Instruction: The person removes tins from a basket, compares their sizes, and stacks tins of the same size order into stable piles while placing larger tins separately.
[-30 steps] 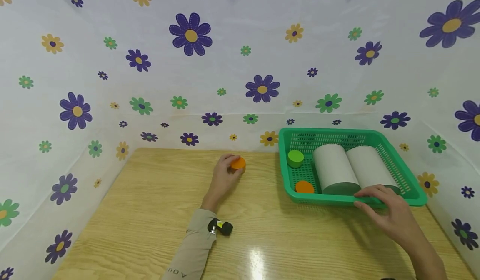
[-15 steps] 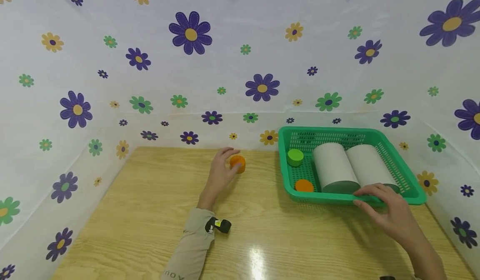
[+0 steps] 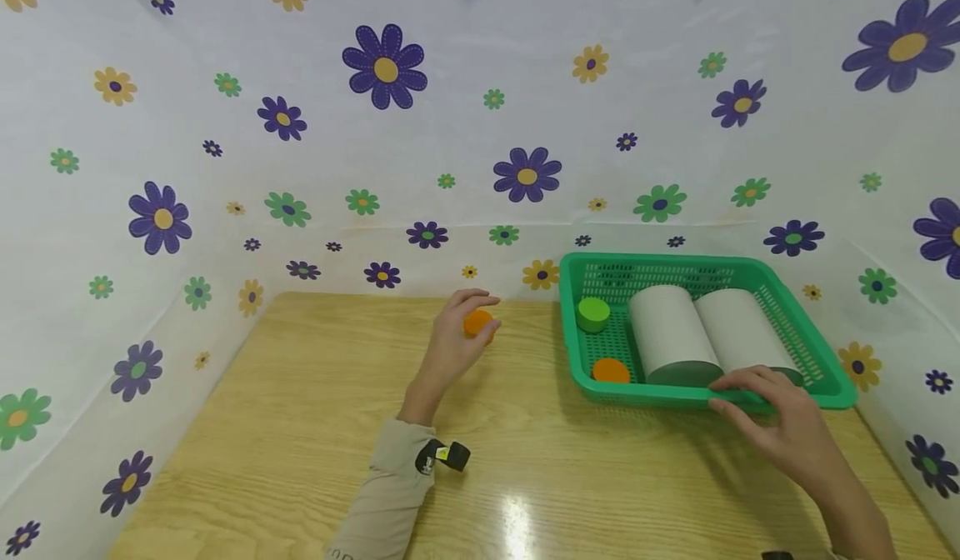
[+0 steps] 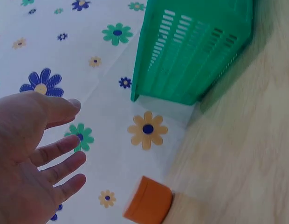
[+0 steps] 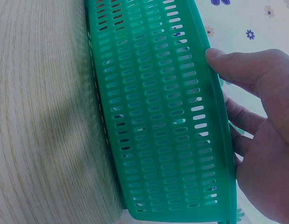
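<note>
On the wooden table stands a short orange cylinder (image 3: 476,324), partly behind my left hand's thumb in the head view. My left hand (image 3: 448,339) is over it with thumb and fingers spread. In the left wrist view a gap shows between these fingers and the orange cylinder (image 4: 150,201). To the right, my right hand (image 3: 791,435) pinches the front rim of a green plastic basket (image 3: 645,397). The right wrist view has the thumb outside the rim and the other fingers behind it.
Inside the basket lie two large white cylinders (image 3: 671,331) with green ends, a small green cylinder (image 3: 593,315) and another orange cylinder (image 3: 611,371). A flower-print cloth (image 3: 450,135) closes off the back and both sides of the table (image 3: 315,393).
My left hand's fingers have come off the orange cylinder and spread, and the hand has risen slightly over it. The right hand and the basket have stayed put.
</note>
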Tool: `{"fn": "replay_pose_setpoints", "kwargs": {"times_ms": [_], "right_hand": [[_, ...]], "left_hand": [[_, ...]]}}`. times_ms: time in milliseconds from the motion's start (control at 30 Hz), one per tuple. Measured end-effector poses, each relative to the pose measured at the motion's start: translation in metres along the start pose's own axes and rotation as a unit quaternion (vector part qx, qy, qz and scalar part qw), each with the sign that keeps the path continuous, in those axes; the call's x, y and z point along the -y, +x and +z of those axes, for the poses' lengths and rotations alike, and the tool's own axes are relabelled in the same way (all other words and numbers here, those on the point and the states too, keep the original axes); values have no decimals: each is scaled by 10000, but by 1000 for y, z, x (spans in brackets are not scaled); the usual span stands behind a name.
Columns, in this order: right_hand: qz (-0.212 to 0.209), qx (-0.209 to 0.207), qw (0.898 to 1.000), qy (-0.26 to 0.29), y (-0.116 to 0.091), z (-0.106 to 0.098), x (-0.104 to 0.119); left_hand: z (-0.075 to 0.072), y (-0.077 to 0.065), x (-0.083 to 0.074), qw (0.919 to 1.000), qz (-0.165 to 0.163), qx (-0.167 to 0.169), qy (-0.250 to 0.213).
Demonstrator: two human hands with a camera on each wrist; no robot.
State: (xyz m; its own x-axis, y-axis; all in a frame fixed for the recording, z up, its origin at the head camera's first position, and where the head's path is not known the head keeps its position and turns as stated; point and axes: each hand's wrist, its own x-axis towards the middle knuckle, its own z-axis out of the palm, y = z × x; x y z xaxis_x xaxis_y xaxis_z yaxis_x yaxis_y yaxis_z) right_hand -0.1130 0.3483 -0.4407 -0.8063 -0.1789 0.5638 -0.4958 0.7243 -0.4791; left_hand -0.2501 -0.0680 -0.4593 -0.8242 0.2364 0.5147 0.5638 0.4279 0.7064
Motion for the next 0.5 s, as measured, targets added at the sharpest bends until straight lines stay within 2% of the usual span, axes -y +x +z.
{"fn": "replay_pose_setpoints", "kwargs": {"times_ms": [300,500], "right_hand": [[-39,-12,10000,6,3,1,1],[-42,-22,10000,21,2,0,2]], "left_hand": [[8,0,-24,9990,284,134,-322],[23,1,-34,9969,617,268,-412]]}}
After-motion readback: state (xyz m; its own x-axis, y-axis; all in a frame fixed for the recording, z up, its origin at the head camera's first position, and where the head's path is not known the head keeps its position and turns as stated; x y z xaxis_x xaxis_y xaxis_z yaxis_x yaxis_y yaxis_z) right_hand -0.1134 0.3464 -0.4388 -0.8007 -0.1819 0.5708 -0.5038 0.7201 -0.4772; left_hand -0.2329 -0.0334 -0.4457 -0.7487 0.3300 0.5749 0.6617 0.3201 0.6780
